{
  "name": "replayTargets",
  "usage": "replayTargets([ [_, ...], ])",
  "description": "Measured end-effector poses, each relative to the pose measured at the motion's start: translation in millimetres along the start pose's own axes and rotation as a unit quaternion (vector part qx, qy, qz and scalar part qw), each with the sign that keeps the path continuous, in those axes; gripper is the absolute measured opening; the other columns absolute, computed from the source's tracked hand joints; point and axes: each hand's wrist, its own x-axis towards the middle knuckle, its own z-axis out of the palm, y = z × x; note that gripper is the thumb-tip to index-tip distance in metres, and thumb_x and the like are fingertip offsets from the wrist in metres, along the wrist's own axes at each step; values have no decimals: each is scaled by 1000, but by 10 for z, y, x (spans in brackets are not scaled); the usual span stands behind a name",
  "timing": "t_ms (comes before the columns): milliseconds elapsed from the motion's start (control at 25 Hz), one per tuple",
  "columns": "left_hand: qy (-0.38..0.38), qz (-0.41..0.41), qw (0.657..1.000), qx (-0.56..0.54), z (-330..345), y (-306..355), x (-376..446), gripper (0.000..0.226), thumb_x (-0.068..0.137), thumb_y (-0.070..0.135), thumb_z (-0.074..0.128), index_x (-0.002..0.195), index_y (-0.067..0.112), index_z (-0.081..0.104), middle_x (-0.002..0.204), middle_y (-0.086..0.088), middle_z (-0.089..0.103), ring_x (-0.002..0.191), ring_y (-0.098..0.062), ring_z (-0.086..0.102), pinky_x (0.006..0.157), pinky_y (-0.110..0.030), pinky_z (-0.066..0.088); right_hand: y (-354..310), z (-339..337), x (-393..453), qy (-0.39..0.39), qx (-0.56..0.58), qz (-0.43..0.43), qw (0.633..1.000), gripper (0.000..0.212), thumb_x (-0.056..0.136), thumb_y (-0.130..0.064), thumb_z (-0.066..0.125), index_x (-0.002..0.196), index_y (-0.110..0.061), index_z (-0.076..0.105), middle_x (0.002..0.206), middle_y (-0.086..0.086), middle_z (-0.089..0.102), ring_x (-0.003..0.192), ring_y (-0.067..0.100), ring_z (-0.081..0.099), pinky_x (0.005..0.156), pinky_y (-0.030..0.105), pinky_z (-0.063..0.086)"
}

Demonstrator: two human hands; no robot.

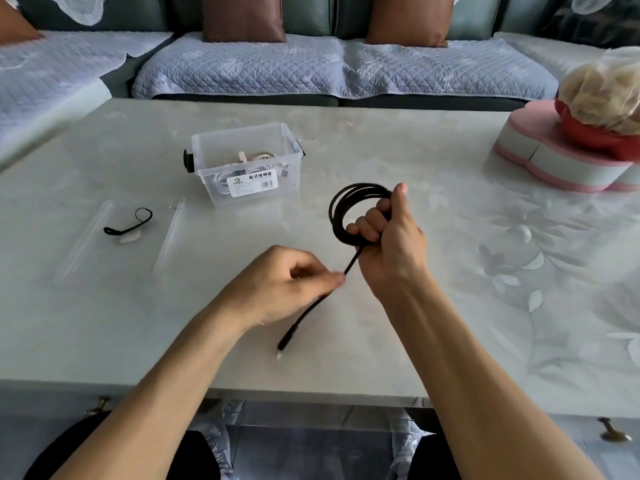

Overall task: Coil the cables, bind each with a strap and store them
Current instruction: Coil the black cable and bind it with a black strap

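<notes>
My right hand (pixel 388 237) grips a coil of black cable (pixel 349 202) held upright above the table's middle. The cable's loose tail runs down left from that hand, and my left hand (pixel 291 282) pinches it a short way below. The tail's plug end (pixel 282 348) lies on the table near the front edge. A black strap (pixel 130 223) lies on a clear lid (pixel 114 237) at the left. A clear storage box (pixel 247 164) behind the coil holds coiled white cables.
A pink and white stand (pixel 561 157) bearing a red-wrapped bouquet sits at the table's right. The pale table (pixel 415 323) ends at a front edge near my body. A sofa with brown cushions runs behind the table.
</notes>
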Motion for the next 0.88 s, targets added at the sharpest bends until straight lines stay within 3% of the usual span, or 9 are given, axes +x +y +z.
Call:
replayTargets([
  [80, -18, 18, 994, 106, 73, -45, 2, 18, 83, 41, 73, 79, 23, 74, 69, 13, 70, 63, -3, 61, 58, -17, 45, -17, -11, 30, 8, 12, -12, 1000, 39, 103, -37, 46, 70, -15, 42, 51, -4, 19, 44, 14, 19, 50, 28, 35],
  [160, 13, 18, 994, 109, 69, -69, 34, 16, 87, 32, 70, 76, 20, 73, 63, 10, 68, 58, -10, 61, 52, -18, 44, -43, -38, 49, 11, 12, -13, 1000, 39, 103, -37, 45, 70, -15, 42, 51, -4, 19, 44, 14, 20, 50, 28, 35],
  [280, 69, -67, 991, -93, -109, -67, 83, 17, 93, 21, 65, 80, 13, 72, 54, 6, 63, 45, -11, 53, 45, -20, 43, -121, -89, 57, 5, -4, -6, 1000, 39, 102, -38, 47, 70, -15, 43, 55, -3, 18, 47, 15, 19, 51, 28, 35],
  [400, 108, -113, 945, -287, -267, -18, 86, 12, 95, 12, 61, 89, 9, 70, 59, 0, 64, 42, -9, 51, 41, -18, 42, -155, -104, 23, -24, -71, 8, 997, 40, 101, -37, 48, 68, -16, 41, 59, -1, 16, 51, 17, 17, 53, 28, 35],
  [600, 144, -117, 848, -496, -291, 26, 110, 10, 94, 4, 55, 92, 2, 64, 79, -12, 75, 68, -20, 73, 55, -24, 57, -53, -97, -80, -159, -330, -5, 931, 43, 103, -36, 45, 66, -20, 30, 54, -6, 19, 50, 15, 16, 53, 29, 27],
  [680, 131, -85, 837, -525, -278, 7, 129, 15, 97, 7, 53, 96, 2, 66, 84, -12, 75, 74, -21, 74, 62, -25, 59, -15, -83, -125, -193, -372, -1, 908, 42, 104, -34, 42, 66, -19, 29, 52, -9, 22, 48, 13, 17, 54, 29, 25],
  [720, 143, -59, 856, -493, -258, -1, 134, 16, 98, 9, 53, 95, 4, 68, 81, -9, 75, 73, -19, 73, 63, -25, 58, -3, -77, -139, -199, -373, 6, 906, 42, 104, -33, 42, 67, -19, 29, 52, -8, 21, 49, 14, 17, 55, 30, 24],
  [800, 224, 22, 935, -276, -200, -50, 140, 15, 97, 15, 59, 88, 12, 71, 72, 1, 72, 65, -10, 67, 61, -20, 53, 11, -75, -150, -205, -358, 29, 911, 41, 104, -33, 42, 67, -19, 30, 56, -5, 18, 54, 18, 13, 58, 34, 20],
  [880, 305, 129, 943, -25, -135, -122, 143, 10, 92, 19, 66, 85, 16, 71, 75, 6, 70, 66, -6, 64, 61, -16, 48, 15, -80, -147, -209, -345, 63, 913, 40, 104, -33, 43, 68, -18, 34, 63, 1, 14, 58, 21, 12, 60, 35, 19],
])
